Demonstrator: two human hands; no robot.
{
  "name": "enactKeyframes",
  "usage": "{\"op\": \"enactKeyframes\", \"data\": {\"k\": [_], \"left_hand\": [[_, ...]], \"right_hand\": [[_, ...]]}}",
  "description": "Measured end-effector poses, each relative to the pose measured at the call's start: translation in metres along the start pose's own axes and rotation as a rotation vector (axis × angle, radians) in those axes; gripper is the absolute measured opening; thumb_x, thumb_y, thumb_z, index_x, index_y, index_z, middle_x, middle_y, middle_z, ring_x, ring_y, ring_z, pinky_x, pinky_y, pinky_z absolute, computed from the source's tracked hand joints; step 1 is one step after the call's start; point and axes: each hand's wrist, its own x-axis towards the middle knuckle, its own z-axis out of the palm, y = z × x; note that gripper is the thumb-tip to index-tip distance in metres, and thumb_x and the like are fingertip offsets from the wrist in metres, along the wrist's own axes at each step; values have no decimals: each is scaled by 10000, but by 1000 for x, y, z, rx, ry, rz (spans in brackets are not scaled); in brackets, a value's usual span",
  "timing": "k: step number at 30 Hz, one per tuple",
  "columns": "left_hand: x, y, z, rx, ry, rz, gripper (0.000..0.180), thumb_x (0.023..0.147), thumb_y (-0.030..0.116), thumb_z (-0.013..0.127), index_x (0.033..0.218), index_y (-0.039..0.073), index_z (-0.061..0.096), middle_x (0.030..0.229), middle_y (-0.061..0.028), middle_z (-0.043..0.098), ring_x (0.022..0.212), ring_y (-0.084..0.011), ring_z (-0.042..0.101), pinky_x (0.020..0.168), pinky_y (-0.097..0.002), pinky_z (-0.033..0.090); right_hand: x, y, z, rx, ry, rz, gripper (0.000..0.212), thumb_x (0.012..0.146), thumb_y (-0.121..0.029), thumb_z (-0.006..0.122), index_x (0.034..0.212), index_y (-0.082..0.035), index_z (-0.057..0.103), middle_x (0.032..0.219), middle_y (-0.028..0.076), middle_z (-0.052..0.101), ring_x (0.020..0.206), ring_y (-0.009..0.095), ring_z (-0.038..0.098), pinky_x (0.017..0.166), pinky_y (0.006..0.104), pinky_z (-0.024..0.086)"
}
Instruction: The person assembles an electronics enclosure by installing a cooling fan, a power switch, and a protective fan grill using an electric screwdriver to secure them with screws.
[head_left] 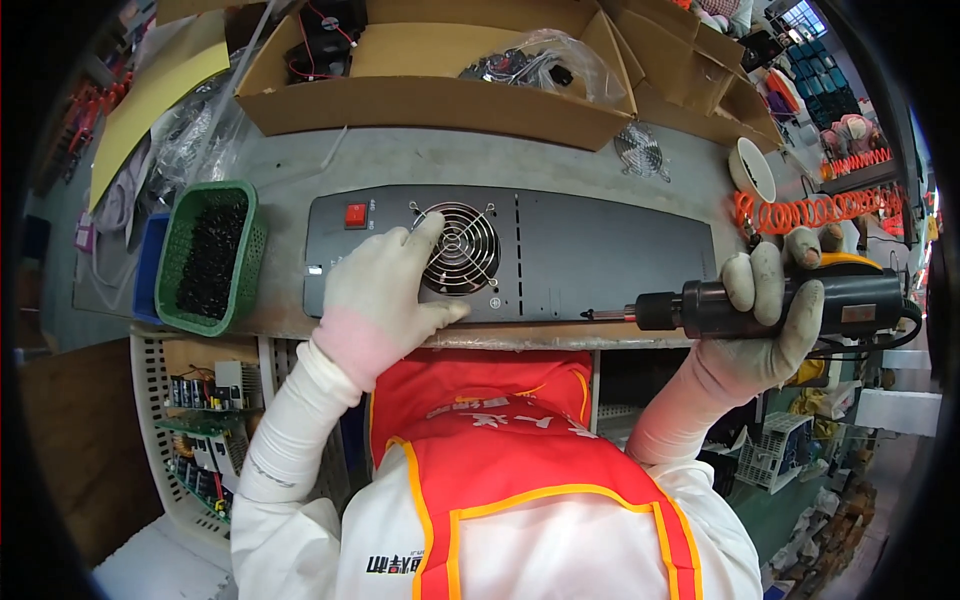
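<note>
A dark grey metal panel (615, 250) lies lengthwise on the bench before me, with a red rocker switch (355, 215) near its left end. Over its round opening sits a wire fan guard (460, 258) with looped corners. My left hand (380, 275), in a pale glove, rests on the panel with thumb and index finger spread; the index fingertip touches the guard's upper left. In my gloved right hand (770, 300) is a black electric screwdriver (705, 308), held level. Its bit points left, over the panel's lower edge, apart from the guard.
A green basket (250, 255) of small black parts stands left, beside a blue bin (148, 268). Behind are a cardboard box (420, 110) with fans and bagged cables, and a loose fan guard (640, 152). At right are a white bowl (750, 170) and an orange coiled hose (800, 212).
</note>
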Motion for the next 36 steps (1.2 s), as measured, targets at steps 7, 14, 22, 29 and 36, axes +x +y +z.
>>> {"op": "enactKeyframes", "data": {"k": [7, 14, 22, 29, 36], "left_hand": [[13, -8, -1, 154, -262, 9, 977, 515, 461, 861, 1279, 21, 439, 891, -157, 586, 863, -325, 612, 766, -394, 513], [10, -12, 8, 127, -138, 32, 792, 601, 404, 827, 1221, 38, 496, 854, -132, 595, 836, -311, 613, 730, -409, 509], [7, -17, 19, 30, 56, 77, 614, 645, 266, 795, 1176, 47, 576, 792, -111, 567, 749, -299, 581, 670, -390, 473], [9, -16, 18, 10, 31, 88, 603, 647, 241, 784, 1172, 28, 579, 793, -116, 576, 756, -305, 579, 687, -393, 473], [9, -18, 19, -21, 20, 74, 602, 640, 243, 781, 1163, 22, 582, 795, -114, 576, 760, -302, 577, 683, -393, 471]], "right_hand": [[-5, 2, -4, -12, 34, 33, 418, 925, -43, 545, 1305, -53, 371, 1071, 42, 487, 583, 54, 330, 550, 229, 305], [-4, 7, -5, -23, 36, 41, 438, 924, -42, 545, 1326, -51, 373, 1077, 42, 486, 582, 55, 322, 549, 232, 297], [-3, 16, -9, -20, 6, 79, 507, 920, -52, 554, 1375, -58, 331, 1094, 57, 501, 559, 57, 341, 523, 233, 312], [-1, 47, 6, -6, -89, 110, 561, 899, -30, 591, 1398, -60, 336, 1077, 100, 573, 436, 71, 373, 423, 261, 337], [-10, 76, 20, -68, -128, 234, 569, 859, 61, 575, 1368, -33, 338, 1047, 135, 573, 533, 110, 466, 494, 293, 428]]}}
